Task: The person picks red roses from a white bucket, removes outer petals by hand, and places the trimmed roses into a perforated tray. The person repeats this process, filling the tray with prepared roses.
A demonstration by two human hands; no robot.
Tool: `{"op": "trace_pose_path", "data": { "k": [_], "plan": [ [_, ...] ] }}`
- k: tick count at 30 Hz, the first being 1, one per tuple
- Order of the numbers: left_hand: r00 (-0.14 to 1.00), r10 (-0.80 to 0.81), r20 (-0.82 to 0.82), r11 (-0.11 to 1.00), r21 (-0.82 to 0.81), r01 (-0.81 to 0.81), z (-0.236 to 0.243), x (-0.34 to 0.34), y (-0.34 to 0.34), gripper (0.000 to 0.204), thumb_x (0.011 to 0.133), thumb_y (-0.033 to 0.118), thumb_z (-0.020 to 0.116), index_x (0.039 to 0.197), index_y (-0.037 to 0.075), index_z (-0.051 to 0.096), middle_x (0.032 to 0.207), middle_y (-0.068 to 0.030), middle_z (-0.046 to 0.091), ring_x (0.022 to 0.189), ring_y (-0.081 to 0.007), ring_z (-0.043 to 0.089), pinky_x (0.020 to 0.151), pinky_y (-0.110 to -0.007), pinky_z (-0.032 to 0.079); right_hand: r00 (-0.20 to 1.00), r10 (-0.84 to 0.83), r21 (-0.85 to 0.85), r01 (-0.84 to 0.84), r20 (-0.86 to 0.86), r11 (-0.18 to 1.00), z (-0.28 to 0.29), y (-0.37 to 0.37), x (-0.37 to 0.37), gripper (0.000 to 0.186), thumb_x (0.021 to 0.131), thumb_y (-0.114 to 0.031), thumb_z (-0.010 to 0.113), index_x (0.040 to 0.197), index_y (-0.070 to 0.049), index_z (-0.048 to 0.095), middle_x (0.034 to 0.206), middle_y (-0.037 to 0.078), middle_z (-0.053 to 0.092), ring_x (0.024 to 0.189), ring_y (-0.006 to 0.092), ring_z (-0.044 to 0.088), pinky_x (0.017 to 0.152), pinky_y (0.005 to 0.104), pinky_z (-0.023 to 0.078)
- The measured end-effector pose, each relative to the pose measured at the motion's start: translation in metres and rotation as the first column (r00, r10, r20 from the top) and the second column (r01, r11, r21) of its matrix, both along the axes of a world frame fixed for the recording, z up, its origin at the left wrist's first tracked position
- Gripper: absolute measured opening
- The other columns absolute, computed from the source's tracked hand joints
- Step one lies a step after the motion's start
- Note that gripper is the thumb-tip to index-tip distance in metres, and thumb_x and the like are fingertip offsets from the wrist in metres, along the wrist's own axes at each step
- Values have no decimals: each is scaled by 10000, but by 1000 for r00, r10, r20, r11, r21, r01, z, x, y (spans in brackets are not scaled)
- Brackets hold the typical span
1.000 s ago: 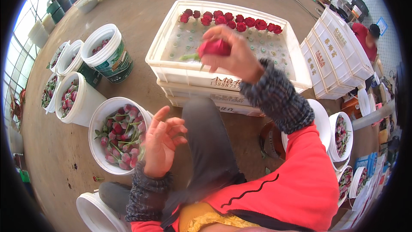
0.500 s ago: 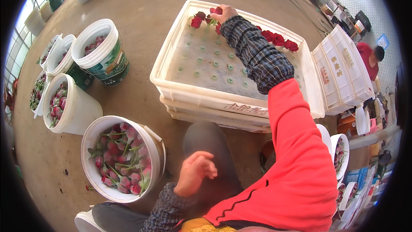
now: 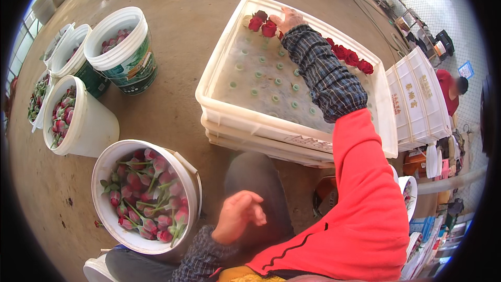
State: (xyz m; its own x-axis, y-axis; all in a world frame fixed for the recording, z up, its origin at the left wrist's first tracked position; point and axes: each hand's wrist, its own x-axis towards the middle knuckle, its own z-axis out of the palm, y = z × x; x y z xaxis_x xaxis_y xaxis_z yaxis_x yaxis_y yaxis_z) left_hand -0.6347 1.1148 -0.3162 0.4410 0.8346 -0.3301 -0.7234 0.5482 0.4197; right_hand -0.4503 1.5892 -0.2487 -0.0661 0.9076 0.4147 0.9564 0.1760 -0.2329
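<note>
A white plastic crate (image 3: 229,105) stands before me, its floor set with rows of small green tube-like holders (image 3: 275,98). Red roses (image 3: 269,28) stand in its far left corner, and more red roses (image 3: 352,58) line the far side. Beside the corner roses is my right hand (image 3: 290,19), fingers apart at the far rim; I see no flower between them, though its underside is hidden. Over my knee my left hand (image 3: 241,215) hangs loosely curled, fingers apart and holding nothing. To its left, a white bucket (image 3: 194,188) holds many pink-red rosebuds (image 3: 148,198) with green stems.
More buckets of rosebuds stand at left, among them a white one (image 3: 94,125) and a green-printed one (image 3: 133,73). Stacked white crates (image 3: 417,102) lean by the right corner. A person in red (image 3: 448,91) is beyond them. A hose (image 3: 373,15) lies on the floor.
My right hand has moved slightly right, away from the rose it was touching; that rose now stands with the corner roses. The view has shifted a little. My left hand stays over the knee.
</note>
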Motion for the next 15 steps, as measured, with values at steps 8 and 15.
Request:
{"op": "trace_pose_path", "data": {
  "k": [8, 15],
  "plan": [
    [977, -20, -214, 1000, -18, 16, 23, 9, 9, 273, 959, 269, 471, 985, 10, 552, 682, -112, 599, 594, -226, 614, 522, -296, 492, 868, 316, 175, -267, -384, 948, 83, -73, 9, 397, 892, -346, 573, 766, 18, 668, 686, 79, 647, 687, 127, 575, 677, 288, 462],
    [917, 383, -108, 923, 70, -377, 35, 0, -32, 227, 960, 255, 483, 937, 44, 562, 712, -43, 588, 623, -159, 596, 497, -244, 451, 411, 808, -156, -911, -422, 382, 65, -251, -150, 228, 833, -124, 606, 1031, -20, 566, 823, 60, 605, 697, 120, 589, 635, 280, 487]
  ]
}}
